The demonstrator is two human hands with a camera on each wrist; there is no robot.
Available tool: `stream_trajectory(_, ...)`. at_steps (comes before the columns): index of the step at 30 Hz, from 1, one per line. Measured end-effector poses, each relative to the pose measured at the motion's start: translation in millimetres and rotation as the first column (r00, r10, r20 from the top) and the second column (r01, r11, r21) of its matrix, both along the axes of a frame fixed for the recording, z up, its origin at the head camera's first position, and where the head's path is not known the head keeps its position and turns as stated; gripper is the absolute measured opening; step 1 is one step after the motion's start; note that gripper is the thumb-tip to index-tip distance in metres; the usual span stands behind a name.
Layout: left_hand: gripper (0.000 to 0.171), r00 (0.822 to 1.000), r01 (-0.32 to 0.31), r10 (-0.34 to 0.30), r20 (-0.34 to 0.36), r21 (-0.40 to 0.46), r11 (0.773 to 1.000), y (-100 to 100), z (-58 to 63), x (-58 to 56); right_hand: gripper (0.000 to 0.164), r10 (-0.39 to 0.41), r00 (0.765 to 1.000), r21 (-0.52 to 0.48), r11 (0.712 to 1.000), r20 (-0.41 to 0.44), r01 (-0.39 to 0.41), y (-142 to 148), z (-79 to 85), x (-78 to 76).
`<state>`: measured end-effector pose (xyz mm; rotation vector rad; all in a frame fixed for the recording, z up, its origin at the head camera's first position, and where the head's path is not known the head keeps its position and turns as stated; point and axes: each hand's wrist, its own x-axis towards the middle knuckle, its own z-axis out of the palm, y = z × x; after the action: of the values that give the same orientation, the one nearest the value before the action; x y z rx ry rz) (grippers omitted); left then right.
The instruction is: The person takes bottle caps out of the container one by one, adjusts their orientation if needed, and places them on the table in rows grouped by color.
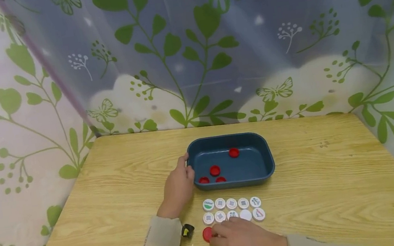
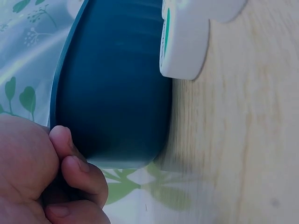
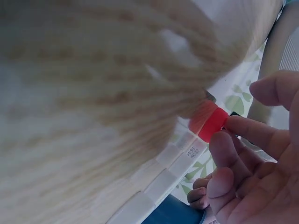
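Note:
On the left end of a dark blue plastic bin [image 1: 251, 182], my left hand [image 1: 178, 187] grips the rim. The left wrist view shows its curled fingers [image 2: 84, 175] close against the bin's end. Just in front of the rows of caps, my right hand [image 1: 246, 239] touches a red bottle cap [image 1: 207, 235] with its fingertips. In the right wrist view the fingers reach the side of the red cap [image 3: 214, 125], while the thumb stands apart from it. Several white caps [image 1: 231, 203] with printed tops lie in two rows between bin and right hand.
Several red caps [image 1: 233, 152] lie inside the bin. A small black piece with a yellow-green mark [image 1: 187, 231] is beside the left sleeve. The wooden table [image 1: 329, 188] meets leaf-patterned curtains [image 1: 179, 57] at the back and sides.

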<state>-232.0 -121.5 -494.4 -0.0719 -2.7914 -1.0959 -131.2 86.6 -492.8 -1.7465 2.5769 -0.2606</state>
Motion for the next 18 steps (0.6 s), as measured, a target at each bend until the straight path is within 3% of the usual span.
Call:
stream_trajectory(10,0.046,1.000,0.000,0.000,0.016,0.011,1.000,-0.7,-0.4,-0.2,0.023,-0.026,0.998,0.016,1.000,0.057,0.026,0.7,0.8,-3.1)
stream_trajectory(14,0.046,1.000,-0.004,0.004,0.023,0.009,1.000,-0.3,0.7,0.2,0.013,-0.037,0.999,-0.068,0.997,0.019,0.038,4.2,6.4,-7.1)
stream_trajectory(18,0.046,1.000,-0.006,0.006,0.011,0.012,1.000,-0.4,1.1,-0.6,0.011,-0.115,0.993,-0.193,0.975,-0.023,0.108,11.4,19.3,-26.3)
